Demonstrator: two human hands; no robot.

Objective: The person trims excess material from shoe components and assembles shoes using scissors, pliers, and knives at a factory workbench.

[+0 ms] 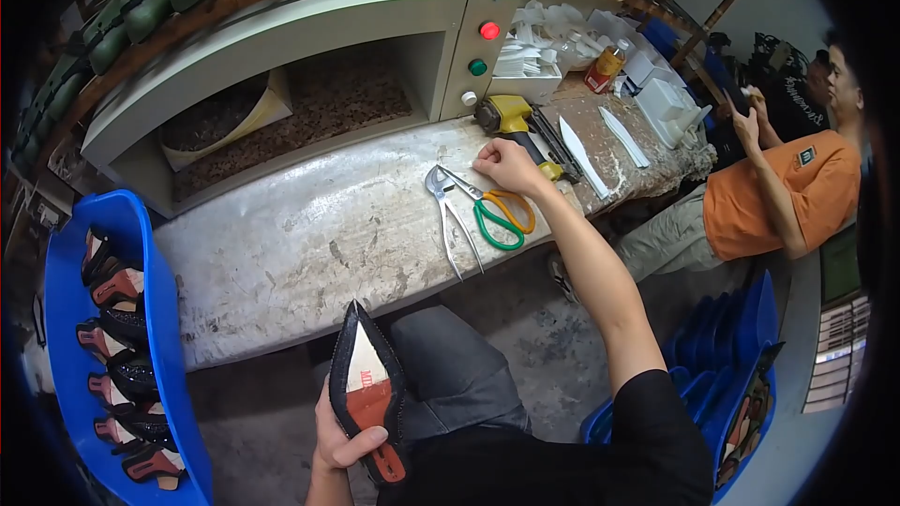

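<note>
My left hand (345, 440) is wrapped round a black pointed shoe (377, 394), its underside turned up to show a white front part and a reddish-brown rear part. Over the bench, my right hand (509, 167) has its fingers curled and pinched together; anything between them is too small to make out. Just beside it lie metal pincers (442, 189) with long handles and scissors (502, 217) with one green and one orange loop. Right behind the hand rests a yellow and black nail gun (511, 117).
A grey machine (375, 14) with a red light stands on the worn bench (253, 272). White strips (583, 157) and a bottle (607, 66) lie to its right. Blue bins (169, 319) of shoes flank me. Another person in an orange shirt (769, 197) stands at the right.
</note>
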